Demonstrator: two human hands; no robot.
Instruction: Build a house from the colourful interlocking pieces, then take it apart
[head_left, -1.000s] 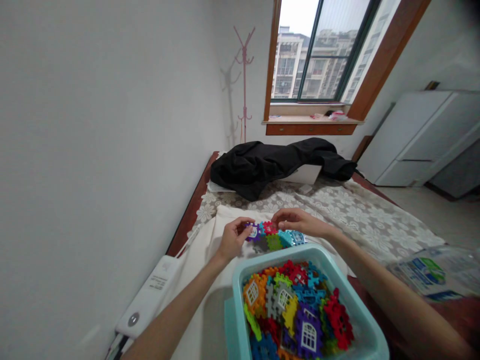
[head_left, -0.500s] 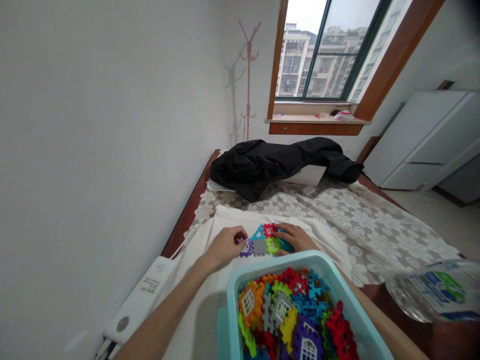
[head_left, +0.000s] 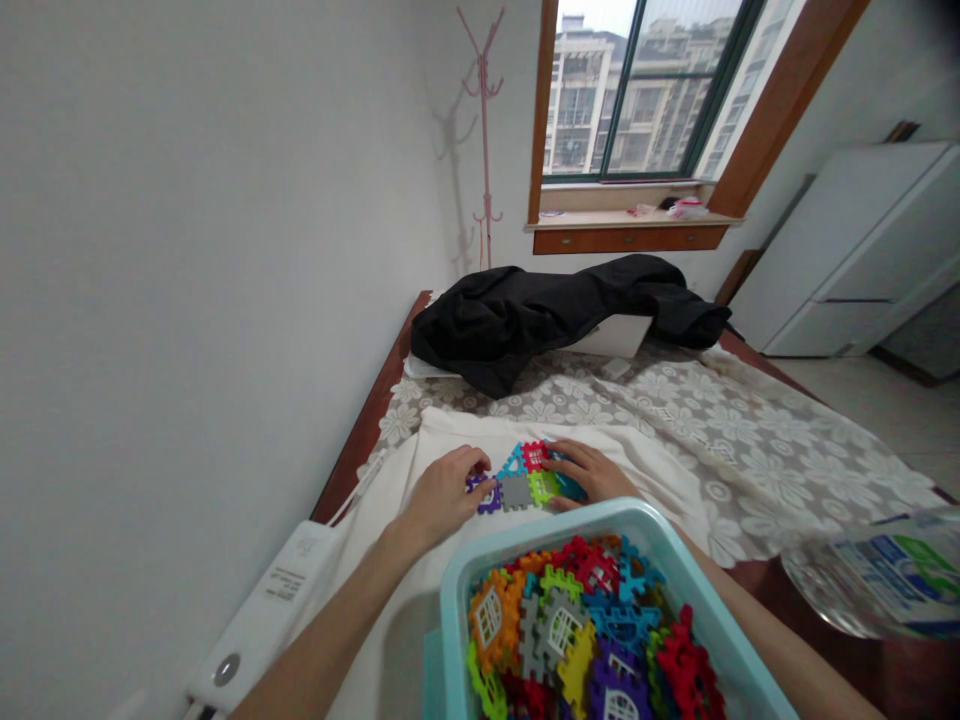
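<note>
A flat row of interlocking toy building blocks [head_left: 516, 492] lies on the white cloth, with purple, grey, lime green, red and light blue pieces joined edge to edge. My left hand [head_left: 450, 487] has its fingers curled on the purple block [head_left: 489, 496] at the left end. At the other end, my right hand [head_left: 596, 470] spans the red block [head_left: 535, 456] and the lime green block [head_left: 543, 488], fingers at the top and thumb at the bottom. Under that palm a teal piece [head_left: 570, 487] shows only in part.
Close in front stands a light blue bin [head_left: 454, 600] full of loose blocks. A large clear bottle [head_left: 877, 575] is at the right, and a white power strip [head_left: 262, 610] at the left by the wall. Black cloth [head_left: 525, 315] covers something white further back.
The camera view has shifted slightly. My left fingers have moved a little on the purple block, which shows more of its face now. My right hand stays on the joined blocks.
</note>
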